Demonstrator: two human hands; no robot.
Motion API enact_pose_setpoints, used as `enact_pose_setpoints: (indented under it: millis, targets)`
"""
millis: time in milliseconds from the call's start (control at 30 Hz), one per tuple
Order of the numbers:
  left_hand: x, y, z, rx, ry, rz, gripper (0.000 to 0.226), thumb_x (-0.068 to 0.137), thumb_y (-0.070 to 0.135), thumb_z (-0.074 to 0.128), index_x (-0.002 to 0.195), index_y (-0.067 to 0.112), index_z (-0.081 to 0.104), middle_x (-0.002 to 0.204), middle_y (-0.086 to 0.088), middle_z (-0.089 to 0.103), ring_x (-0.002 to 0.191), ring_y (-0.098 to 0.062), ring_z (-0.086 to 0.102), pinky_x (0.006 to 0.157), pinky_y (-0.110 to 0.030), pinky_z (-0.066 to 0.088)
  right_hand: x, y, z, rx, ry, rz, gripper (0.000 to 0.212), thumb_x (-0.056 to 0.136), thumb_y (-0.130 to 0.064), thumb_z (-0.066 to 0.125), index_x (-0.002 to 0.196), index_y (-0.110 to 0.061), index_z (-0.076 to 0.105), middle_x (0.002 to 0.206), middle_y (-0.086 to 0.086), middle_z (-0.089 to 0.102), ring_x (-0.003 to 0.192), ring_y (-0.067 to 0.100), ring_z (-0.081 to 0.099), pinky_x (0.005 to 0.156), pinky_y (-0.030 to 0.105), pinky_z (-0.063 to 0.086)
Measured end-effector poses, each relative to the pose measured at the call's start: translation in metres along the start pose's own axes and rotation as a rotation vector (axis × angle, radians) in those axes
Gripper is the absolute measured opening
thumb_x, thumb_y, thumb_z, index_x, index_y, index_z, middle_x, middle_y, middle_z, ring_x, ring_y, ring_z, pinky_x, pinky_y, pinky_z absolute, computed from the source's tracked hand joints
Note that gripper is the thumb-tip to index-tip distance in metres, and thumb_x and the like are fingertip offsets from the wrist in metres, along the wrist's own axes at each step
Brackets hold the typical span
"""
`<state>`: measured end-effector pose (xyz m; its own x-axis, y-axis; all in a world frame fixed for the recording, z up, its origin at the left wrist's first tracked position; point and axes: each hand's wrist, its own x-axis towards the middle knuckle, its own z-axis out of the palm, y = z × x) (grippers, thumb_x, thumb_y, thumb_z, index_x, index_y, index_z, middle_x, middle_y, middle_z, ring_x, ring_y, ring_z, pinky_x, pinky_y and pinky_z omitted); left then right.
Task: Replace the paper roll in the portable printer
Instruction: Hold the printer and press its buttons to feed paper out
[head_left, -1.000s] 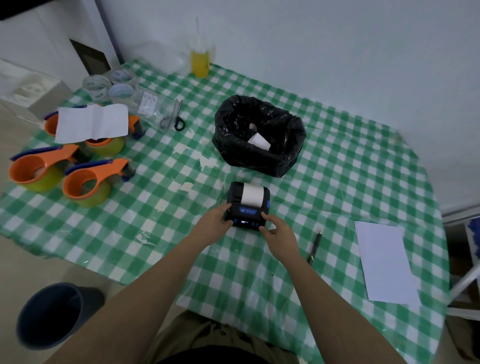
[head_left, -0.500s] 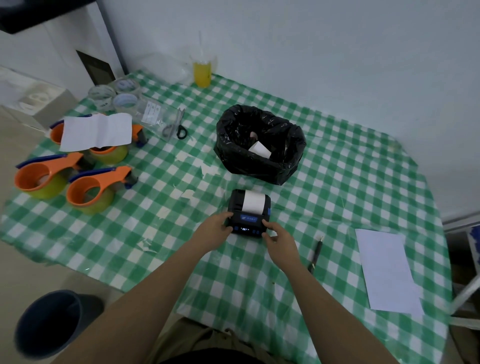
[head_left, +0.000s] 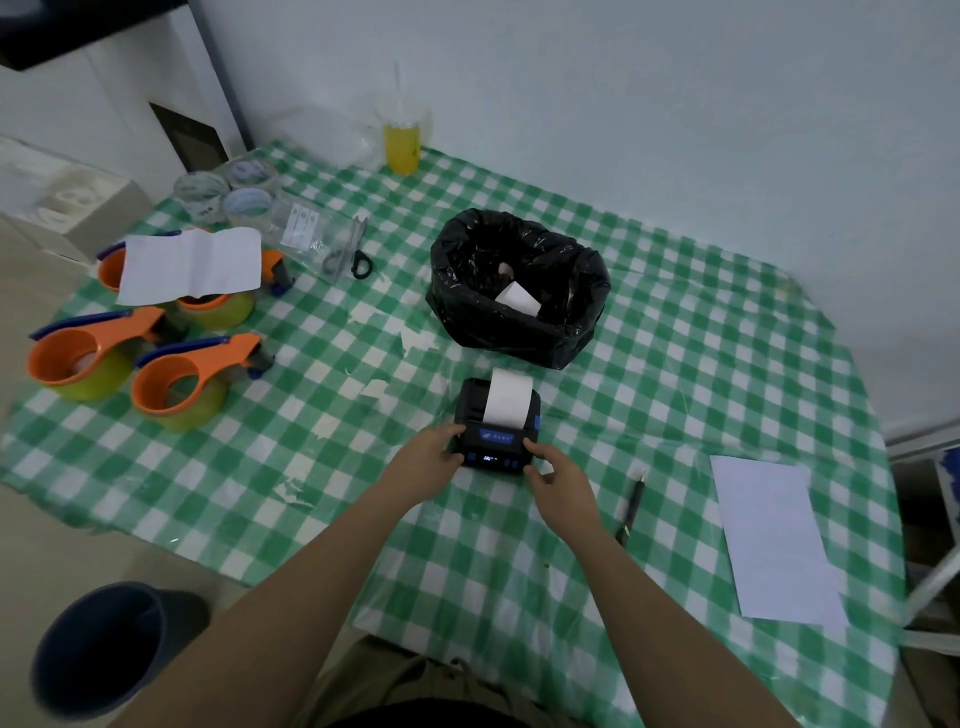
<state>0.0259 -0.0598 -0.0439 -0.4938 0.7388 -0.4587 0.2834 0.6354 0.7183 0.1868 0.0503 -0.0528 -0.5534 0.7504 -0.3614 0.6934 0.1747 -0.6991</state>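
Note:
A small black portable printer (head_left: 496, 447) with a blue panel and lit display lies on the green checked tablecloth (head_left: 649, 395). A strip of white paper (head_left: 508, 398) comes out of its slot and lies over its far half. My left hand (head_left: 430, 460) grips the printer's left side. My right hand (head_left: 557, 476) holds its right front corner, with the fingers curled against the case. Behind the printer stands a bin lined with a black bag (head_left: 519, 291), with a white paper piece (head_left: 517, 300) inside.
Orange tape dispensers (head_left: 182, 376) and a white sheet (head_left: 189, 265) sit at the left. Scissors (head_left: 350, 254), tape rolls (head_left: 228, 195) and a yellow drink (head_left: 401, 140) stand further back. A pen (head_left: 631, 506) and white paper (head_left: 774, 535) lie on the right. A dark bucket (head_left: 98, 647) is on the floor.
Both hands stay on the printer's sides. The view has shifted slightly, and the printer sits a little lower in the frame. The paper strip looks unchanged.

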Motion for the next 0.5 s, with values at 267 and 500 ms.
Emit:
enact_pose_setpoints:
  millis: [267, 500]
  targets:
    - [-0.0002, -0.0016, 0.0007, 0.023, -0.003, 0.015, 0.048, 0.092, 0.013, 0.052, 0.139, 0.018, 0.041, 0.143, -0.01, 0.047, 0.115, -0.026, 0.058, 0.099, -0.04, 0.048, -0.0009, -0.0002, 0.0001, -0.026, 0.002, 0.0, 0.037, 0.093, -0.019, 0.052, 0.129, -0.028, 0.049, 0.071, -0.021, 0.041, 0.049, 0.002, 0.039, 0.047, 0.016, 0.028]
    - [0.0005, -0.0041, 0.0022, 0.01, 0.009, 0.01, 0.049, 0.091, 0.013, 0.053, 0.138, 0.02, 0.042, 0.144, -0.008, 0.046, 0.111, -0.025, 0.059, 0.096, -0.036, 0.048, -0.0012, -0.0009, 0.0006, -0.032, 0.003, -0.005, 0.037, 0.093, -0.019, 0.051, 0.129, -0.028, 0.049, 0.074, -0.017, 0.043, 0.047, 0.002, 0.04, 0.047, 0.015, 0.026]
